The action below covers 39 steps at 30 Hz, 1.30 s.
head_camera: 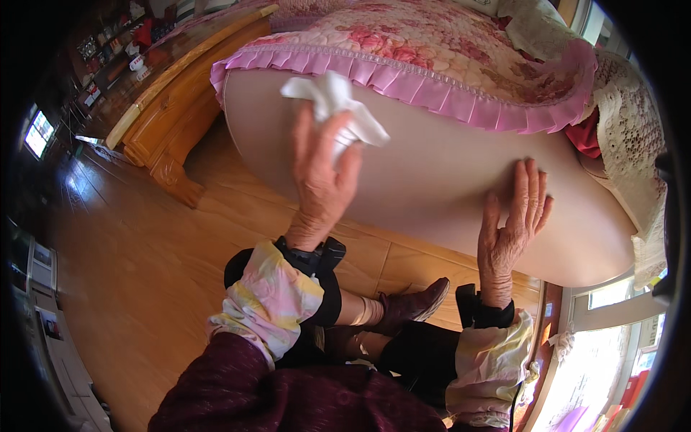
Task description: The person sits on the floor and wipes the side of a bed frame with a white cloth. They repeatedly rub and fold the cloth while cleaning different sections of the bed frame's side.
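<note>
My left hand (323, 181) grips a crumpled white cloth or tissue (333, 100) in front of the smooth beige side of a sofa-like seat (415, 173). Whether the cloth touches that side at this instant is hard to tell, as hand and cloth are slightly blurred. Farther right, my right hand (507, 237) lies with its fingers stretched out against the same beige surface, holding nothing. A quilted floral cover (405, 48) drapes over the top of the seat, and its pink pleated ruffle (426, 105) hangs just above both hands.
A carved wooden table (173, 124) stands to the left on the wooden floor (135, 281). Cream lace cloth (626, 119) hangs at the right end of the seat. A bright window (588, 356) is at lower right, a white cabinet (51, 324) at lower left.
</note>
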Motion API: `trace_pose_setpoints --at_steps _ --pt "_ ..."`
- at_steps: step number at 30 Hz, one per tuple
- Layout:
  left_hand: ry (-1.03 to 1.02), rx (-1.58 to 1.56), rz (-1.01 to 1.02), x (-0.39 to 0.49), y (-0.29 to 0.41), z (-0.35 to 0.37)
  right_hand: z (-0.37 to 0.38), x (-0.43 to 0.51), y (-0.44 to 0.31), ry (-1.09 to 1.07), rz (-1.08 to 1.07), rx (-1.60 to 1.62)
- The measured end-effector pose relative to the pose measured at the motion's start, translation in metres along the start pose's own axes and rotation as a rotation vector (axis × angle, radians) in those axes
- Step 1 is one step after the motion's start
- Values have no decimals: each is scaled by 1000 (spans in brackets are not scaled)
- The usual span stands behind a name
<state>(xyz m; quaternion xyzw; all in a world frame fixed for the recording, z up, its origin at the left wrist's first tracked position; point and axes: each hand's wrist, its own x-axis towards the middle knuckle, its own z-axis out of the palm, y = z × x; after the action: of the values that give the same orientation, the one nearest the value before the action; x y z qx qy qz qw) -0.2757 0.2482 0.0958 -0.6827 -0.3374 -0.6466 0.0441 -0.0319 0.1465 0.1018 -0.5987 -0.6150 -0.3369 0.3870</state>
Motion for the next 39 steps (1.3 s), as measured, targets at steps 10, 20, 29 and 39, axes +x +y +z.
trace_pose_setpoints --at_steps 10,20,29,39 --pt "-110 16 167 -9 23 27 5 -4 7 -45 -47 -213" --pt "29 117 126 30 -8 10 -3 -18 21 -17 17 -197" --pt "114 206 98 42 7 43 2 -16 23 11 67 -166" --pt "-95 -36 478 -9 52 66 0 -18 27 -14 37 -181"
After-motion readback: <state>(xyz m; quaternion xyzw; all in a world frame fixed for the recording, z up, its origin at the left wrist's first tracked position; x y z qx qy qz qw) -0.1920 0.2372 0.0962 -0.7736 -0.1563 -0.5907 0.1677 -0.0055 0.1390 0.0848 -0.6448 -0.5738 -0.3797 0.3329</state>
